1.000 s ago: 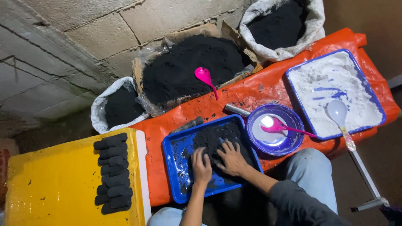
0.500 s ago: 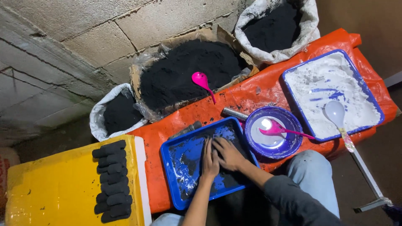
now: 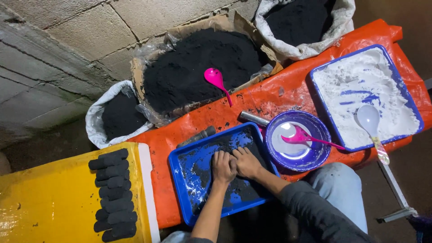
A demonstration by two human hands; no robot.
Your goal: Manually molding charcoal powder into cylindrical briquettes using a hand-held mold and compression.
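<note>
In the rectangular blue plastic tray (image 3: pixel 189 180) at the orange-covered table's (image 3: pixel 279 96) near edge, the left hand (image 3: pixel 223 167) and right hand (image 3: pixel 247 162) press side by side, fingers curled, into black powder (image 3: pixel 243 191), hemmed by the round purple bowl (image 3: pixel 315 155), 2 grey metal tubes (image 3: pixel 253 119) and stacked black briquettes (image 3: pixel 112 195).

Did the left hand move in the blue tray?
Yes. The left hand slid right within the blue tray, away from its left rim, and now sits against the right hand on the black powder.
</note>
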